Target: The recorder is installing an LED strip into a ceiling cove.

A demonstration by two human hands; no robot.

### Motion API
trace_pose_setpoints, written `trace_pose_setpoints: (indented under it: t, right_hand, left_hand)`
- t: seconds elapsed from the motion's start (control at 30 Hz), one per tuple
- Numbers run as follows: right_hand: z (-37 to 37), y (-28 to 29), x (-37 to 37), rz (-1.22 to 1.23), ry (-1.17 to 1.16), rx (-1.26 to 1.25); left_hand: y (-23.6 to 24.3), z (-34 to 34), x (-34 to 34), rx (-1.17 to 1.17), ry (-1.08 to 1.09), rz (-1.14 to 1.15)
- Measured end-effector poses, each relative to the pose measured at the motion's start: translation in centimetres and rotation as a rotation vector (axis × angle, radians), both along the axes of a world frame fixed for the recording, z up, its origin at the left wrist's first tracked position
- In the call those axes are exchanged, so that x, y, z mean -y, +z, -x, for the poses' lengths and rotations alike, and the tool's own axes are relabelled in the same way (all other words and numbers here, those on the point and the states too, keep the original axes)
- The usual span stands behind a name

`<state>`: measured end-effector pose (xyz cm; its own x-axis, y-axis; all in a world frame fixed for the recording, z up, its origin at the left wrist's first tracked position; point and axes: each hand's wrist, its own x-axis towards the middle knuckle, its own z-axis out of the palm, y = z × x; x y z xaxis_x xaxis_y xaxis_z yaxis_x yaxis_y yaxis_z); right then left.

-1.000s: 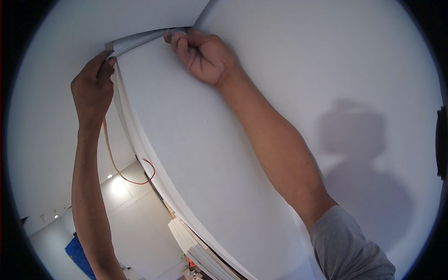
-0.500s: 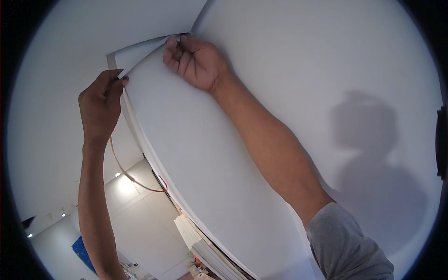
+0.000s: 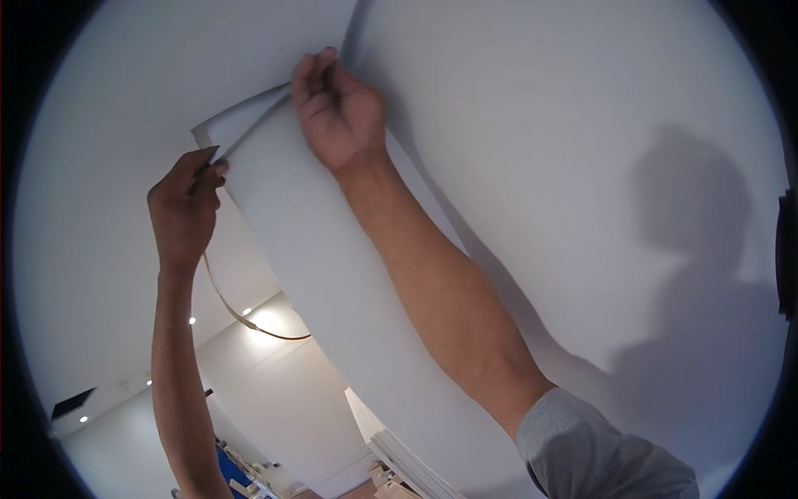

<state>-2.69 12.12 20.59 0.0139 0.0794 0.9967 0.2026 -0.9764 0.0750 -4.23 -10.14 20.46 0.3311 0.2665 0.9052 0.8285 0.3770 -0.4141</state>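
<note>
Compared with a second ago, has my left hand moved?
Yes: your left hand has shifted slightly down and right, judged against the gap's grey left corner.

Indoor room, looks part-way through fitting-out; home, shop or office, cannot tell. Signs: plain white ceiling (image 3: 108, 116) at 10 o'clock; small round ceiling lights (image 3: 84, 419) and dark ceiling opening (image 3: 75, 402) at 8; loose thin cable (image 3: 226, 301), reddish toward lower end, also at 8, nearer centre; plain white wall (image 3: 540, 166) at 2; stacked white boards (image 3: 407, 457) at 6, small clutter (image 3: 386, 482) beside.
</note>
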Motion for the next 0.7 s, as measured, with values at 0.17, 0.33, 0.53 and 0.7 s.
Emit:
trace_pose_setpoints:
  t: [0.17,0.33,0.53,0.7]
  right_hand:
    - [0.8,-1.2,-0.1,-0.038,-0.109,0.012]
    - [0.1,-3.6,-0.9,-0.133,-0.455,0.051]
    - [-1.5,-5.5,-0.8,-0.282,-0.843,0.14]
    - [-3.2,-5.6,-1.8,-0.245,-2.019,0.345]
  left_hand:
    - [0.5,0.3,0.1,0.108,-0.007,-0.035]
    - [1.9,0.7,1.1,0.08,0.011,-0.078]
    - [1.2,0.1,0.4,0.089,0.026,-0.104]
    - [1.3,-0.1,0.4,0.102,0.088,-0.088]
